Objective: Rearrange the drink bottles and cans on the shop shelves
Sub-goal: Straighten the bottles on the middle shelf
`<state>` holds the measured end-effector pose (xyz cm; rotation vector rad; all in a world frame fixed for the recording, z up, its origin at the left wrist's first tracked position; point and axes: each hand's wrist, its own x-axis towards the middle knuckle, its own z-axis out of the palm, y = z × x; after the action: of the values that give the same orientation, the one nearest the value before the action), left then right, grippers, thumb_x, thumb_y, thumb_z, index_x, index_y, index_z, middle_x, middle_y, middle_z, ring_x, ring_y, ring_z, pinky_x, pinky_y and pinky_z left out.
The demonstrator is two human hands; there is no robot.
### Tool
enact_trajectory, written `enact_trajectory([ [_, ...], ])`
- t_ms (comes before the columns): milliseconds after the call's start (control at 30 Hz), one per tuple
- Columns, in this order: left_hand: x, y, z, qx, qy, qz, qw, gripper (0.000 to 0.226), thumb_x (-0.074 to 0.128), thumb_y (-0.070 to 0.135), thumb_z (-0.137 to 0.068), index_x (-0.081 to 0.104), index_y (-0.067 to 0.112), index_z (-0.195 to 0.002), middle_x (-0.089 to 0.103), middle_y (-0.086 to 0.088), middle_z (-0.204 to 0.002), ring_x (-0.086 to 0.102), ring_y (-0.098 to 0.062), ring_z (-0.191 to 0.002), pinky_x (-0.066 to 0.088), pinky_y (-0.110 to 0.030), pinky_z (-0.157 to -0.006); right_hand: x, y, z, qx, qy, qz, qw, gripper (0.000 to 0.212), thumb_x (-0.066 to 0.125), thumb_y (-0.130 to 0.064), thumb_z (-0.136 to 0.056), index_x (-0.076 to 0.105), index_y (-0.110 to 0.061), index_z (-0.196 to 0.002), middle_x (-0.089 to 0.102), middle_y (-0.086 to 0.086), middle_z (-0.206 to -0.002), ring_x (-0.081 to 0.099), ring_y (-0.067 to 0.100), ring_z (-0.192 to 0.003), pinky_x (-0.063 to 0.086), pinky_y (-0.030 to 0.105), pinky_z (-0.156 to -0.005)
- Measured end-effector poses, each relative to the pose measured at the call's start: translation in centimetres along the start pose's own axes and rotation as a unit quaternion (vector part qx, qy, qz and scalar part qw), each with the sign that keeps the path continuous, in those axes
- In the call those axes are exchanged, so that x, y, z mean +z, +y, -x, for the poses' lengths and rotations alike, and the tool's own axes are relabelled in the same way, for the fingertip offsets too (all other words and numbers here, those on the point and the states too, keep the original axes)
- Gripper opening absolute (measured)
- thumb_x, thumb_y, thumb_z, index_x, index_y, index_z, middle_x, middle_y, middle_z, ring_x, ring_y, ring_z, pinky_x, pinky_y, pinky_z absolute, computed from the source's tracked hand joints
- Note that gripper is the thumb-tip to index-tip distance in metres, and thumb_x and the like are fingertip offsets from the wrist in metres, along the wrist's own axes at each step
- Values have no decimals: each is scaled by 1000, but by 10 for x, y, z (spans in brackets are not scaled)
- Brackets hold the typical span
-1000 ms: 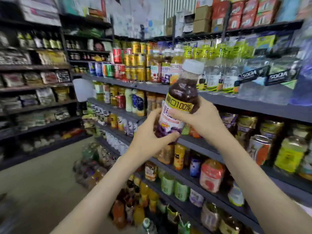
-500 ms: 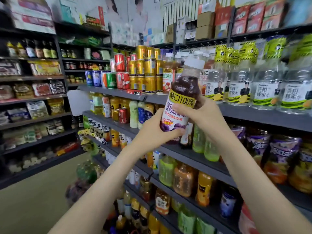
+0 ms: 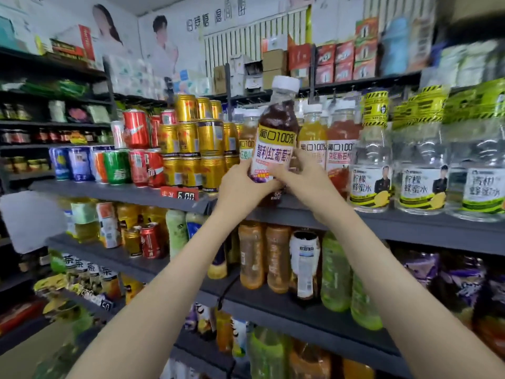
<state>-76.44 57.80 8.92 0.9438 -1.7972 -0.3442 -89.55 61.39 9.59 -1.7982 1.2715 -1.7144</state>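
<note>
A dark grape juice bottle (image 3: 276, 138) with a white cap and a yellow and white label stands almost upright at the front of the upper grey shelf (image 3: 410, 228). My left hand (image 3: 240, 184) grips its lower part from the left. My right hand (image 3: 306, 179) grips it from the right. Just behind it stand similar juice bottles: an orange one (image 3: 311, 138) and a red one (image 3: 341, 149). Whether the bottle's base touches the shelf is hidden by my hands.
Stacked gold cans (image 3: 191, 149) and red, green and blue cans (image 3: 117, 165) fill the shelf to the left. Clear honey water bottles (image 3: 374, 170) stand to the right. Lower shelves hold more bottles (image 3: 276, 258) and cans. A red price tag (image 3: 179, 194) hangs on the shelf edge.
Both hands have carried the grape juice bottle up and forward to the upper shelf, and it now sits in front of the other juice bottles. The view has tilted upward.
</note>
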Motion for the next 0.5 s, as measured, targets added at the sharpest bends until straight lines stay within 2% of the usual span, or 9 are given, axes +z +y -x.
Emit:
enact_trajectory([
  [100,3,-19,-34,-13,-55,21,998,43,75,38,-75,63,27,-114,65,11,-102,59,-7,-88,46,-19,-67,11,12,-22,26,27,64,997,38,67,-34,-85,57,-24,-121,66,-6,-115,62,11,-101,51,33,-89],
  [200,8,-38,-62,-17,-140,26,990,35,77,36,-72,64,28,-103,70,6,-96,64,-12,-76,54,-29,-71,18,23,-38,62,52,108,991,31,68,-30,-84,64,-19,-113,70,0,-108,65,17,-98,53,43,-89],
  [267,11,-48,-73,-22,-188,70,980,33,78,28,-72,66,24,-102,71,3,-94,64,-11,-73,54,-26,-67,24,28,-44,88,66,129,986,28,69,-26,-84,66,-17,-109,71,3,-104,66,18,-95,54,43,-87],
  [333,17,-58,-81,-13,-213,92,973,41,79,27,-71,66,22,-110,71,3,-100,66,-12,-83,55,-27,-74,29,32,-48,95,78,143,982,28,70,-19,-82,65,-15,-109,71,3,-104,66,16,-93,55,35,-83],
  [400,24,-68,-87,8,-239,100,966,54,82,30,-67,62,23,-117,69,4,-106,66,-15,-93,55,-35,-85,32,33,-50,92,88,171,977,32,70,-14,-81,63,-13,-112,70,2,-104,65,15,-93,54,29,-81],
  [500,31,-77,-91,31,-285,69,956,70,85,34,-61,55,21,-122,65,5,-115,60,-15,-105,48,-34,-95,32,35,-49,92,104,211,968,32,68,-17,-82,63,-15,-114,70,1,-104,65,15,-94,52,31,-85],
])
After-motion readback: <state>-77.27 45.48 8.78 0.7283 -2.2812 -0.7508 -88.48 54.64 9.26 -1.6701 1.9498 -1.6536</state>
